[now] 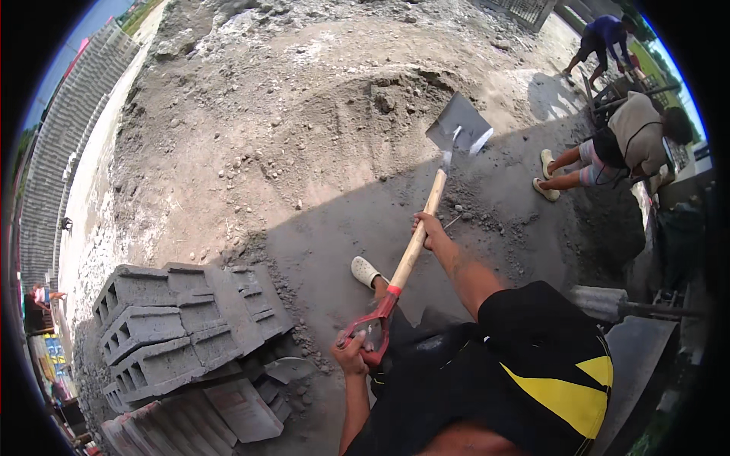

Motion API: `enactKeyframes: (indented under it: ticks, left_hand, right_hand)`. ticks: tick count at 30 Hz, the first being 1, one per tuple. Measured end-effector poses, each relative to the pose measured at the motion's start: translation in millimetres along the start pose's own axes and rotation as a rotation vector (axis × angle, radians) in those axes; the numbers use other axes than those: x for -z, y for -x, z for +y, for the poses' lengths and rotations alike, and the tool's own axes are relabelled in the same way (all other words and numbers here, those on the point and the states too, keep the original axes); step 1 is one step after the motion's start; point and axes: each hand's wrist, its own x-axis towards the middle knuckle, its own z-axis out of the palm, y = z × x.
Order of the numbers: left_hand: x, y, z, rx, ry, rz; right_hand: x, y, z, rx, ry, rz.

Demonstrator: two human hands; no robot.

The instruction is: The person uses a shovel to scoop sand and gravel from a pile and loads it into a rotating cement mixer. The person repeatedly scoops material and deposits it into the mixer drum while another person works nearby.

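Observation:
A shovel (416, 248) with a pale wooden shaft stretches ahead of me, tilted up to the right. My left hand (352, 353) is closed round its red D-shaped handle near my body. Farther up, my right hand (431, 229) wraps round the middle of the shaft. The flat grey metal blade (459, 124) is at the foot of a large heap of grey-brown sand and gravel (304, 129). No load shows on the blade; I cannot tell whether it touches the heap.
Hollow concrete blocks (163, 327) are stacked at the lower left. At the right, a person in a beige shirt (637, 129) bends beside machinery, and another in blue (604, 38) stoops beyond. A metal roller-like part (598, 302) is by my right side. Block rows (57, 167) line the far left.

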Motion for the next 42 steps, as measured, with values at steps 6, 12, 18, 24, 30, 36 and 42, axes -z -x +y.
enactKeyframes:
  ticks: [6, 12, 18, 24, 30, 36, 42]
  left_hand:
    - [42, -6, -25, 0.173, -0.027, 0.629]
    - [94, -49, -12, 0.354, 0.043, 0.852]
    - [-82, -336, -88, 0.296, 0.562, 0.487]
    - [-238, -598, -205, 0.182, 0.346, 0.308]
    - [-179, -580, -306, 0.315, 0.284, 0.15]
    - [-187, -525, -291, 0.335, 0.346, 0.237]
    - [-111, -459, -245, 0.338, 0.429, 0.437]
  right_hand:
    - [-17, -69, 213, -0.487, 0.284, 0.093]
    - [-32, -83, 299, -0.66, 0.343, 0.255]
    - [-148, -266, 117, -0.367, 0.356, 0.124]
    - [-169, -566, -43, -0.123, 0.345, 0.043]
    - [-105, -511, 10, -0.044, 1.115, 0.088]
    - [-51, -436, -15, -0.168, 1.211, 0.107]
    - [-76, -450, 4, -0.155, 1.272, 0.1]
